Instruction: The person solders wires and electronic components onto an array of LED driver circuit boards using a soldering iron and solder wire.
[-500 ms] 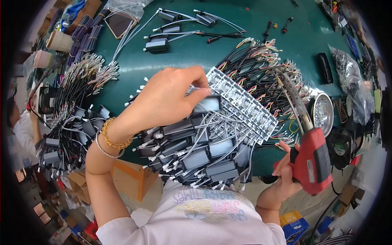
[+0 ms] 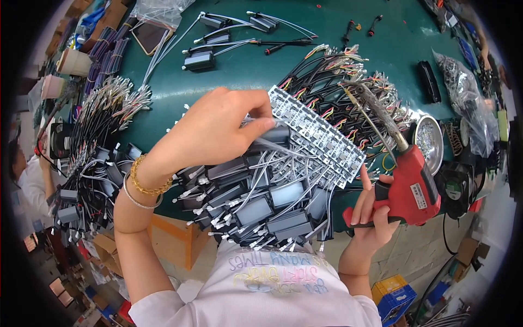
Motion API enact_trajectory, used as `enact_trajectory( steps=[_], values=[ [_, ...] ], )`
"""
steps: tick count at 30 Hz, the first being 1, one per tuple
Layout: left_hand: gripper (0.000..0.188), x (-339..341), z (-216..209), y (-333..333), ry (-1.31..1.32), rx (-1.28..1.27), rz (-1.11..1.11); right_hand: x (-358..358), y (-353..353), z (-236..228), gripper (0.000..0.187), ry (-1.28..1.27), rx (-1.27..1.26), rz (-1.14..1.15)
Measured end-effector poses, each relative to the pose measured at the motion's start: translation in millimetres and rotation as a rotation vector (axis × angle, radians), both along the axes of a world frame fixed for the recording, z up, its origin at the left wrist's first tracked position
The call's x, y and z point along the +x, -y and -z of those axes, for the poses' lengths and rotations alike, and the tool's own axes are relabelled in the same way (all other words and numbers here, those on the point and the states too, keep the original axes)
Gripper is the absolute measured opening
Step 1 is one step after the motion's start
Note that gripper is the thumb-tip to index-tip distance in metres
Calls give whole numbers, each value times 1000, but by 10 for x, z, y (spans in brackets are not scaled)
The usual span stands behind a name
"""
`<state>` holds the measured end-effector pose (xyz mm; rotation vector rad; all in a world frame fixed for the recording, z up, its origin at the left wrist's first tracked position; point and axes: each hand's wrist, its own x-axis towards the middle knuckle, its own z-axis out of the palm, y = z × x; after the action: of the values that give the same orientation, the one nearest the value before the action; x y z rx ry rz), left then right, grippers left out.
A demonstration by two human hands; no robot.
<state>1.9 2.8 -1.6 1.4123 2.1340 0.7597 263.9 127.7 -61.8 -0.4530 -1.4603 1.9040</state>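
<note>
My left hand (image 2: 223, 122) reaches over the upper-left end of a panel of white circuit boards (image 2: 321, 139), thumb and forefinger pinched on a thin pale wire mostly hidden by the fingers. Black cables with coloured ends run from the panel's far side. On its near side lies a pile of dark grey boxes (image 2: 253, 210) with pale wires and small white plugs. In my right hand (image 2: 373, 215) is a red and black soldering gun (image 2: 414, 188), fingers wrapped round its handle. Its long tip and thin feed tube slant up-left over the black cables (image 2: 376, 117), apart from my left hand.
A metal dish (image 2: 441, 144) of small bits stands right of the gun, near a clear plastic bag (image 2: 468, 103). Far back lie several grey boxes with wires (image 2: 199, 60). A cable bundle (image 2: 101, 117) covers the table's left side. Another person (image 2: 35, 180) is at far left.
The soldering gun has swung up and left, its tip further over the black cables. My left hand keeps its pinch near the panel's end. The whole view has shifted slightly.
</note>
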Motion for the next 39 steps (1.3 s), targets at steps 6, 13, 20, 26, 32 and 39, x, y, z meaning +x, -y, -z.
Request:
enact_trajectory(
  steps=[6, 13, 20, 26, 32, 39],
  values=[
    [9, -5, -212, 64, 584, -195, 330, 20, 1, -10, 51, -8, -7, 40],
    [7, -38, 133, 89, 234, 2, -190, 73, 142, -128, 46, 145, 269, 238],
    [14, -46, 346, 80, 292, 37, -393, 217, 276, -527, 38, 529, 211, 279],
    [13, 46, 445, 143, 300, 115, -513, 34, 111, -364, 50, 516, 183, -94],
    [12, 145, 490, 84, -22, 214, -484, -132, 233, -196, 80, 374, -140, 105],
    [13, 219, 581, 85, -86, 253, -518, -141, 302, -96, 77, 299, -77, 36]
  ],
)
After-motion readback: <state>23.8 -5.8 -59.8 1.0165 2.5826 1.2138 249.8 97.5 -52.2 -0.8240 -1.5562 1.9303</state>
